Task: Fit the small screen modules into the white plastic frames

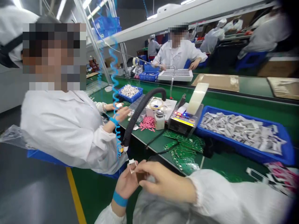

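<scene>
My left hand (127, 182), with a blue band at the wrist, is raised below the table's edge and pinches a small white part (132, 163) between thumb and fingers. My right hand (161, 182) reaches across from the right in a white sleeve, its fingers closed on a small dark piece (140, 176) right against the left hand. Both hands meet in front of my lap. A heap of green circuit boards (184, 149) lies on the green table just above them.
A co-worker in a white coat (67, 130) sits at my left, hands on the table. A black hose (140, 109), a blue coiled cable (115, 93), a lit control box (183, 119) and a blue tray of grey parts (243, 132) stand on the table. More people work across the line.
</scene>
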### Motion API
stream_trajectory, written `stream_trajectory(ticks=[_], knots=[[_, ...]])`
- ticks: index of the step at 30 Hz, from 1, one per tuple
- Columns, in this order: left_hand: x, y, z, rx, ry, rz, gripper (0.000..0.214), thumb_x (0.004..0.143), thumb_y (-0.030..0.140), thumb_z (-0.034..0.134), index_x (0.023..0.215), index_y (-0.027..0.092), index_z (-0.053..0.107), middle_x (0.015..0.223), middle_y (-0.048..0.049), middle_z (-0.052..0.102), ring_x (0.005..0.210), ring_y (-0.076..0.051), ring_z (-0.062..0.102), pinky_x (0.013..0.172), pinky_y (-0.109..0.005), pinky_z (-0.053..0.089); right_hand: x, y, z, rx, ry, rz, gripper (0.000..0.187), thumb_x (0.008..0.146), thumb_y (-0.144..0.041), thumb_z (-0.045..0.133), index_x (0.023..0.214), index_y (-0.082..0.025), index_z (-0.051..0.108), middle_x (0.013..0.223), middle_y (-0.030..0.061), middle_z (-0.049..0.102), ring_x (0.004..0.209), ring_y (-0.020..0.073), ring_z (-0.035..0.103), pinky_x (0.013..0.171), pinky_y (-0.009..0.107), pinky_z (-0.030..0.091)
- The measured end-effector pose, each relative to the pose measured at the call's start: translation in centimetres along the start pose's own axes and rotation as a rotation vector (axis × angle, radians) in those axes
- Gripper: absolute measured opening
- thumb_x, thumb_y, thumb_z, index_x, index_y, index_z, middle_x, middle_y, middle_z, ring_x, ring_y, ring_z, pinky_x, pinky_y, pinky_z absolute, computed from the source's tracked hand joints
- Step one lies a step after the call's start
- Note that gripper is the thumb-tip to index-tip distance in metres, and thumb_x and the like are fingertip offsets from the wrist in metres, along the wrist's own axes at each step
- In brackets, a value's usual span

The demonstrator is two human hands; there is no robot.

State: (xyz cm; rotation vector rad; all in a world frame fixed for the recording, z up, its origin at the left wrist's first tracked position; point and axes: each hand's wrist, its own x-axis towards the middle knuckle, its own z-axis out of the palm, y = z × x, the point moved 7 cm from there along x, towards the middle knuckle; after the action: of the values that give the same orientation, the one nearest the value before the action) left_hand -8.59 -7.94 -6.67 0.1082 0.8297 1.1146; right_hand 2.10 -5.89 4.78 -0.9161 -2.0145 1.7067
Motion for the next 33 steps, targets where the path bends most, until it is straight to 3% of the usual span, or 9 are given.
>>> stream_trajectory(ticks=[1, 4, 6, 9, 13, 17, 21, 28, 33], knots=[[-0.7, -1.3, 2.0, -0.012, -0.056, -0.028, 0.032, 0.064, 0.041, 0.074, 0.083, 0.016, 0.068, 0.090, -0.0093, 0.069, 0.093, -0.026, 0.061, 0.086, -0.041, 0.044, -2.1, -2.0, -1.5, -0.247, 0.045, -0.183, 0.030, 0.077, -0.021, 0.060, 0.107, -0.017, 0.060, 0.093, 0.0058, 0.064, 0.088, 0.0192, 0.055, 0.082, 0.037, 0.043], [-3.1, -3.9, 8.9, -0.011, -0.348, -0.097, 0.037, 0.052, 0.045, 0.081, 0.074, 0.017, 0.069, 0.083, -0.0058, 0.067, 0.090, -0.025, 0.059, 0.086, -0.042, 0.043, -7.7, -5.1, -4.3, -0.779, 0.247, -0.432, 0.031, 0.087, -0.023, 0.048, 0.115, -0.013, 0.056, 0.100, 0.0123, 0.065, 0.092, 0.0243, 0.052, 0.085, 0.046, 0.038], [-4.1, -4.8, 12.1, 0.051, -0.422, -0.121, 0.037, 0.049, 0.043, 0.083, 0.070, 0.016, 0.070, 0.074, -0.0036, 0.063, 0.079, -0.022, 0.058, 0.080, -0.039, 0.044, -10.3, -5.3, -5.2, -0.940, 0.362, -0.446, 0.029, 0.090, -0.022, 0.045, 0.116, -0.013, 0.054, 0.101, 0.0114, 0.066, 0.091, 0.0239, 0.054, 0.084, 0.044, 0.038], [-4.5, -6.0, 14.9, 0.182, -0.477, -0.143, 0.038, 0.049, 0.044, 0.082, 0.073, 0.016, 0.072, 0.071, -0.0031, 0.060, 0.066, -0.017, 0.055, 0.069, -0.033, 0.045, -13.1, -4.8, -5.9, -1.013, 0.518, -0.421, 0.030, 0.090, -0.020, 0.047, 0.119, -0.017, 0.051, 0.103, 0.0080, 0.068, 0.093, 0.0227, 0.055, 0.088, 0.043, 0.036], [-4.1, -8.2, 17.0, 0.288, -0.570, -0.180, 0.037, 0.053, 0.045, 0.080, 0.076, 0.016, 0.073, 0.065, -0.0016, 0.057, 0.059, -0.013, 0.052, 0.058, -0.027, 0.043, -16.2, -3.5, -7.0, -0.966, 0.652, -0.355, 0.033, 0.091, -0.025, 0.046, 0.123, -0.022, 0.047, 0.104, 0.0074, 0.068, 0.094, 0.0227, 0.057, 0.090, 0.045, 0.037], [-4.5, -9.9, 19.6, 0.320, -0.762, -0.212, 0.037, 0.056, 0.048, 0.078, 0.079, 0.019, 0.075, 0.092, -0.0086, 0.065, 0.084, -0.022, 0.061, 0.077, -0.036, 0.047, -19.2, -2.5, -8.2, -0.789, 0.819, -0.332, 0.027, 0.091, -0.032, 0.046, 0.115, -0.018, 0.048, 0.106, 0.0114, 0.062, 0.099, 0.0226, 0.054, 0.085, 0.042, 0.044], [-4.4, -10.4, 20.9, 0.504, -0.805, -0.187, 0.036, 0.058, 0.050, 0.075, 0.079, 0.021, 0.076, 0.115, -0.0130, 0.062, 0.106, -0.028, 0.056, 0.091, -0.040, 0.040, -21.3, -1.8, -9.1, -0.696, 1.017, -0.289, 0.008, 0.086, -0.015, 0.051, 0.092, -0.020, 0.052, 0.082, 0.0037, 0.054, 0.083, 0.0183, 0.051, 0.076, 0.038, 0.045], [-4.5, -10.6, 21.6, 0.658, -0.936, -0.142, 0.036, 0.059, 0.045, 0.077, 0.090, 0.025, 0.075, 0.120, -0.0120, 0.060, 0.118, -0.031, 0.048, 0.100, -0.045, 0.031, -21.4, -0.9, -9.3, -0.728, 1.035, -0.245, 0.011, 0.084, -0.008, 0.051, 0.085, -0.019, 0.050, 0.079, 0.0018, 0.048, 0.079, 0.0164, 0.046, 0.080, 0.042, 0.039], [-4.5, -10.6, 21.3, 0.706, -0.938, -0.111, 0.034, 0.061, 0.039, 0.077, 0.092, 0.026, 0.075, 0.121, -0.0111, 0.058, 0.121, -0.031, 0.046, 0.103, -0.045, 0.029, -21.4, -0.1, -9.3, -0.714, 1.035, -0.212, 0.010, 0.085, -0.009, 0.052, 0.084, -0.019, 0.051, 0.078, 0.0014, 0.050, 0.079, 0.0160, 0.048, 0.081, 0.041, 0.038]])
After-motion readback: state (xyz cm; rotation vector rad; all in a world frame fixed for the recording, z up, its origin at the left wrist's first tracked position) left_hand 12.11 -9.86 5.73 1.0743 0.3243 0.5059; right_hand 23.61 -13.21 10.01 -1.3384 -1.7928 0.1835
